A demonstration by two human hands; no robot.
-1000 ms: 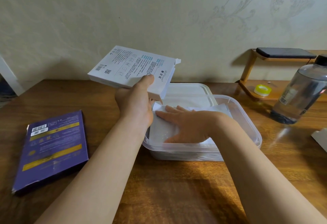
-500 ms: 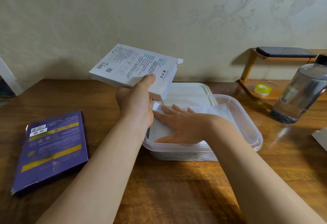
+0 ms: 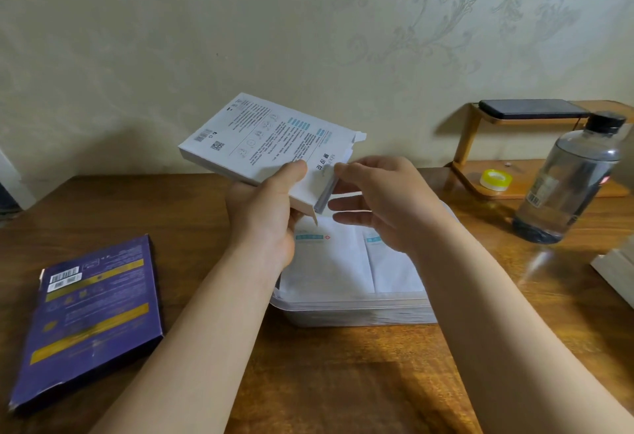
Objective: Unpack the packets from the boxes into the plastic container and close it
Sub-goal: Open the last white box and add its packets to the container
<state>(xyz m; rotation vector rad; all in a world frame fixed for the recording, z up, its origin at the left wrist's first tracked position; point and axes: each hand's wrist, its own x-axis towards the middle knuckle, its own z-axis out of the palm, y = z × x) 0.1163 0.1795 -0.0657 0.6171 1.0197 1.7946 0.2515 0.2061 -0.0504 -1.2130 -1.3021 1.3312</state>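
My left hand (image 3: 266,217) grips a flat white box (image 3: 260,138) by its near corner and holds it tilted above the clear plastic container (image 3: 343,306). The box's open end faces right. My right hand (image 3: 380,200) hovers at that open end, fingers spread and fairly straight, thumb tip just beside the opening; I see nothing held in it. White packets (image 3: 329,262) with pale blue labels lie flat inside the container. A purple box (image 3: 92,310) lies flat on the table to the left. My hands hide the container's far side and its lid.
A clear water bottle (image 3: 566,180) with a black cap stands at the right. Behind it, a wooden stand (image 3: 470,145) carries a dark phone (image 3: 531,109) on top and a yellow tape roll (image 3: 495,180) below. A pale object (image 3: 617,272) pokes in from the right edge.
My right hand has lifted off the packets in the container and moved up to the white box's open end. My left hand raised the box slightly and turned it.
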